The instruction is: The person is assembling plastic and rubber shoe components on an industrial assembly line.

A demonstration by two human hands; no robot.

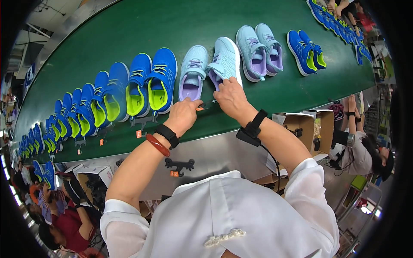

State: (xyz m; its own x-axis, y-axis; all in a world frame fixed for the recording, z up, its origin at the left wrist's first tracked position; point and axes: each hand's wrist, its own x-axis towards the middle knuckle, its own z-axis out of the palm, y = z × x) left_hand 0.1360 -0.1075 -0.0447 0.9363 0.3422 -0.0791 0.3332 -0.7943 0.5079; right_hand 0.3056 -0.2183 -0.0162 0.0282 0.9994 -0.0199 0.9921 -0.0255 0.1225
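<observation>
Where the white shirt (202,206) ended and the steel edge (206,151) began, a loose black hanger (179,164) with orange tags lay by itself. Both wrists wore black bands, the left one with a red bangle (158,145) just behind it. To the right, an open box (303,122) stood beside the edge, with black pieces inside.

The left hand (183,115) was curled at the heel of the left shoe (192,64), its thumb beside a second hanger (201,105) that was partly hidden; whether the fingers gripped shoe or hanger, I could not tell. The right hand (232,98) had its fingers closed narrowly on the heel of the right shoe (225,58), which leaned over and showed its white sole along one side. Both shoes were pale blue with lilac linings and sat on the green belt (172,26), toes pointing away.

Just right of them stood another pale pair (254,47), and past it a blue pair (303,51). To the left, a long row of blue shoes (161,64) with lime linings curved off, several with hangers at their heels. At the far upper right, more blue shoes (337,28) lined the belt.
</observation>
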